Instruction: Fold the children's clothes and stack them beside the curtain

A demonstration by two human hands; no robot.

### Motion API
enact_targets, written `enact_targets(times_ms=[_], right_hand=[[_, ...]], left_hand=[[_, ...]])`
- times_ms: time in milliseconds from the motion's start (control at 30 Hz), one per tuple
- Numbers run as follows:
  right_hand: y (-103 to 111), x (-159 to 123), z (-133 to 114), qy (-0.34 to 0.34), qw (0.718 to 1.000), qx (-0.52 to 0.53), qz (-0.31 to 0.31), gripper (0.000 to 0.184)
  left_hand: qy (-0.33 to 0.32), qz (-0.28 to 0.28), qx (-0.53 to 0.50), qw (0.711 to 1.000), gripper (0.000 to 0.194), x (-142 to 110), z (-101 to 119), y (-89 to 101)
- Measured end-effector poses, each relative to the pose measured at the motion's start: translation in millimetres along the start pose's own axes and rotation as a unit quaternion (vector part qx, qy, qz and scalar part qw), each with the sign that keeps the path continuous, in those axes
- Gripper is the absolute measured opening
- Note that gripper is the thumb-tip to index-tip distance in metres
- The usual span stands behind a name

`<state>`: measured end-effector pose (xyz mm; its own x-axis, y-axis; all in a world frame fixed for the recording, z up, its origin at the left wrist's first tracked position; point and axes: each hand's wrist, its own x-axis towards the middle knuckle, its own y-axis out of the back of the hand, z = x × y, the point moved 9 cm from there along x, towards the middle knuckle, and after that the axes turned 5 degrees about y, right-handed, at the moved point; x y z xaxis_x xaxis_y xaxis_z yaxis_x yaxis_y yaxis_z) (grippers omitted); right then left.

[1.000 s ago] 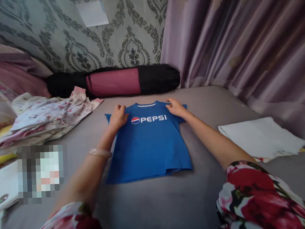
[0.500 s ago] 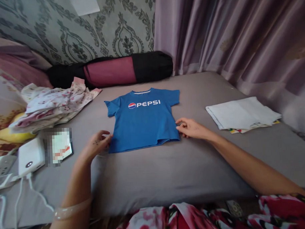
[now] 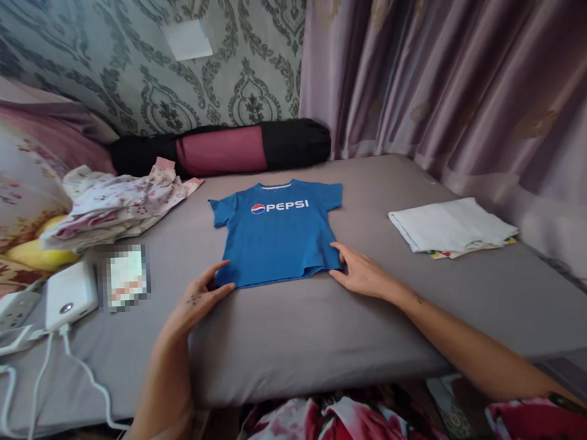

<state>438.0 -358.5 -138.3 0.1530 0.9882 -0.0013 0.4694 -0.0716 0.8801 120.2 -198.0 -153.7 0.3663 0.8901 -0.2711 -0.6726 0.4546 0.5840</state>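
A blue T-shirt point(image 3: 279, 243) with a white PEPSI print lies spread flat, its collar away from me and its hem towards me. My left hand point(image 3: 200, 297) is at the lower left corner, thumb and forefinger apart and touching the cloth. At the opposite corner of the hem is my right hand point(image 3: 360, 272), its thumb and forefinger also spread and resting against the fabric. Near that hand the hem is slightly wavy and lifted. The other fingers of both hands are partly hidden.
The shirt lies on a grey sheet point(image 3: 297, 329). Left are crumpled floral clothes point(image 3: 114, 204), a white power bank point(image 3: 72, 295) with cables, and a phone blurred out point(image 3: 127, 277). A folded white cloth point(image 3: 452, 224) lies right. A black and maroon roll bag point(image 3: 223, 148) lies behind.
Both hands have shifted inward onto the bottom corners of the shirt, and their thumbs and forefingers have spread. The camera view has tilted up slightly.
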Motion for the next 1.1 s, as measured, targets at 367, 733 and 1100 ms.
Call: enact_targets(times_ms=[367,733,1100], right_hand=[[8,-1,13,-0.064,0.995,-0.027,0.066,0.044],[26,3,4,-0.077,0.984,-0.14,0.083,0.042],[15,-6,-23,0.169,0.948,-0.271,0.006,0.032]], left_hand=[[0.021,0.016,-0.043,0.999,0.056,-5,6,2.5],[-0.013,0.027,-0.033,0.999,0.063,-3,9,10.2],[-0.146,0.026,0.196,0.969,0.038,8,19,16.6]])
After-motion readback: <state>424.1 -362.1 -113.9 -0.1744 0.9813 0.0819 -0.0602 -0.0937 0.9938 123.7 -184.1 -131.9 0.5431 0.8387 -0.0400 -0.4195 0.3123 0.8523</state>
